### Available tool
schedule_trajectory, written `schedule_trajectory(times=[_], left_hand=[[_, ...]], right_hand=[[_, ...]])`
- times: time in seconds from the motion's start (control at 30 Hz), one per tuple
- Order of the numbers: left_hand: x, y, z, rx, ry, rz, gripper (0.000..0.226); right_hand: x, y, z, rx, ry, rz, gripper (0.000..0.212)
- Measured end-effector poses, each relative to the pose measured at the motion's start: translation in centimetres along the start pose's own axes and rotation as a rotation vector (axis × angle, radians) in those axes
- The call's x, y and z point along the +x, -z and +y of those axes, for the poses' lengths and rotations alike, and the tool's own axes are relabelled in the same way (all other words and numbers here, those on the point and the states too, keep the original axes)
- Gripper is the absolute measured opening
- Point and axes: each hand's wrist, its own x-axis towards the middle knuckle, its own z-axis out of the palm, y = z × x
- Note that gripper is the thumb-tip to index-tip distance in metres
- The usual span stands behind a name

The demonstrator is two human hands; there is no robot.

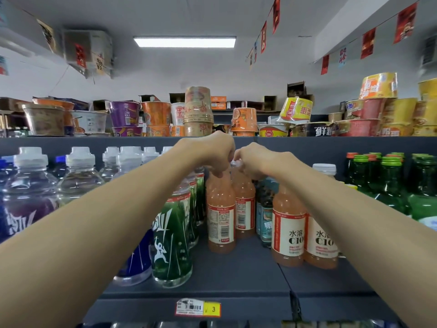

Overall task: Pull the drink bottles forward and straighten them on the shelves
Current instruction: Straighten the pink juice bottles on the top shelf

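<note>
On the dark grey shelf (pixel 236 275) in the middle of the view, two pale orange plastic drink bottles with red-edged white labels stand upright, set back from the front edge and side by side. Their barcodes face forward. The left hand (pixel 210 152) reaches in over the nearer orange bottle (pixel 221 216), its fingers (pixel 220 172) curled down round the neck and top, holding it. The right hand (pixel 257 162) meets it just to the right, with its fingers (pixel 243 168) closed on the white cap of the farther orange bottle (pixel 244 204).

To the right and nearer the edge stands a front pair of orange bottles marked C100 (pixel 287 233), partly hidden by the right forearm. A teal-labelled bottle (pixel 267 214) stands just behind them. To the left, a green-labelled clear plastic bottle (pixel 171 240) sits near the front edge, and beside it is a blue-labelled bottle (pixel 137 261) behind the left forearm. Clear bottles with chunky white caps (pixel 79 176) fill the far left, and dark green glass bottles with green caps (pixel 390 183) fill the far right. Stacked instant noodle cups (pixel 197 110) crowd the shelf above. A white and yellow price tag (pixel 198 307) reading 3 is fixed to the shelf's front lip.
</note>
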Motion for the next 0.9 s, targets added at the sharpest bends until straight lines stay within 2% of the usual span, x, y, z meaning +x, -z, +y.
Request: schedule_trajectory(times=[0.23,0.33,0.47,0.53,0.73,0.83,0.9], left_hand=[[0.5,0.5,-0.9,-0.133,0.003,-0.05,0.043],[0.5,0.9,-0.7,-0.112,-0.007,-0.097,0.034],[0.1,0.8,0.1,0.068,0.06,-0.125,0.064],[-0.1,0.7,0.1,0.112,0.077,-0.117,0.071],[-0.9,0.5,-0.5,0.081,-0.066,-0.122,0.065],[-1.0,0.4,-0.3,0.086,-0.008,-0.114,0.065],[-0.9,0.1,-0.2,0.095,0.041,-0.117,0.054]], right_hand=[[-0.2,-0.4,-0.3,0.007,0.001,0.031,0.034],[-0.1,-0.3,-0.2,0.013,0.0,0.032,0.032],[-0.3,-0.1,0.1,-0.001,0.016,0.036,0.044],[-0.4,0.1,0.2,0.002,0.017,0.026,0.046],[-0.2,0.2,0.3,0.039,0.009,0.001,0.048],[0.0,0.2,0.3,0.04,0.01,-0.001,0.047],[0.0,0.3,0.4,0.047,0.013,-0.001,0.044]])
